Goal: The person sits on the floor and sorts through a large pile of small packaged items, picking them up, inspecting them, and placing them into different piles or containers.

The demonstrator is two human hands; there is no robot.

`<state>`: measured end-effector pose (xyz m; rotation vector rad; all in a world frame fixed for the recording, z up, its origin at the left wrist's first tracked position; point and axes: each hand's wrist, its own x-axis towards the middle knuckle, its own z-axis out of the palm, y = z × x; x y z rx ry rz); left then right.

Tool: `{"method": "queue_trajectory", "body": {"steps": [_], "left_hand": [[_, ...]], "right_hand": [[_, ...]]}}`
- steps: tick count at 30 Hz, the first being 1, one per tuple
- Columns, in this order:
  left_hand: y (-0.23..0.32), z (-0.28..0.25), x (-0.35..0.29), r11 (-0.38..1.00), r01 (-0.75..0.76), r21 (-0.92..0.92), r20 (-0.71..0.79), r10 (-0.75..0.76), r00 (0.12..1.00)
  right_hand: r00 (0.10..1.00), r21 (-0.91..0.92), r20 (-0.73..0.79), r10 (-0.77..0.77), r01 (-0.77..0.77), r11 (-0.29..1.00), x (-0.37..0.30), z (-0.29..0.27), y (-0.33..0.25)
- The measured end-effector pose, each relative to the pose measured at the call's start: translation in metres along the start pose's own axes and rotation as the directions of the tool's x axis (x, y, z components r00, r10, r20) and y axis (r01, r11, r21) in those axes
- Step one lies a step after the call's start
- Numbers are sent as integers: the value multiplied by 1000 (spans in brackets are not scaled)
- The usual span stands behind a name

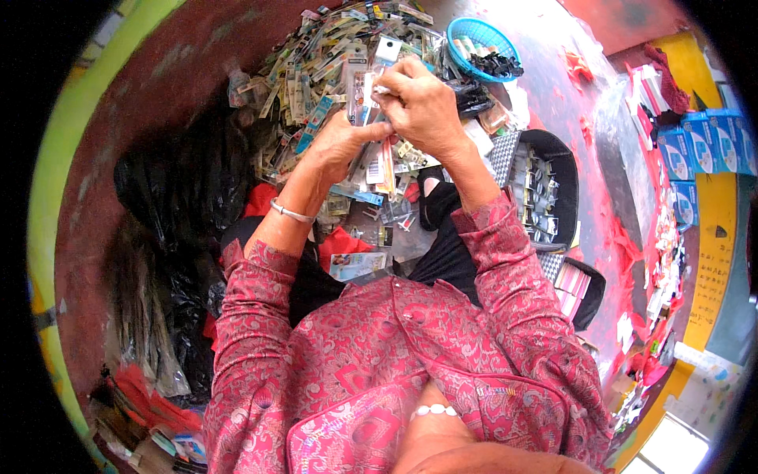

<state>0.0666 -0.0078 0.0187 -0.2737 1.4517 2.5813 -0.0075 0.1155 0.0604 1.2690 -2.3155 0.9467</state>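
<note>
In front of me, my left hand point(341, 144) is closed on a clear plastic blister pack point(362, 93) with a hang-hole top. Close beside it, my right hand point(418, 103) pinches a small whitish piece at the pack's edge; its kind is too small to make out. Beyond and below both hands spreads a large heap of small carded packs point(304, 87). One pack with a barcode point(374, 171) lies just under my hands, between my forearms.
A blue plastic basket point(452, 38) with small black and white pieces stands far right. Nearer are a black box point(570, 207) of small metallic pieces and another box point(594, 304) with pink-striped cards. Black plastic bags point(178, 189) lie left; blue boxes point(703, 142) are stacked far right.
</note>
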Motion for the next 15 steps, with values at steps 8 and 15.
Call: {"method": "queue_trajectory", "body": {"steps": [8, 15], "left_hand": [[5, 7, -11, 1000, -7, -24, 91, 9, 996], [0, -14, 0, 991, 6, -132, -1, -6, 1000]], "right_hand": [[898, -247, -311, 312, -394, 885, 5, -12, 56], [708, 706, 59, 704, -528, 472, -4, -4, 80]]}}
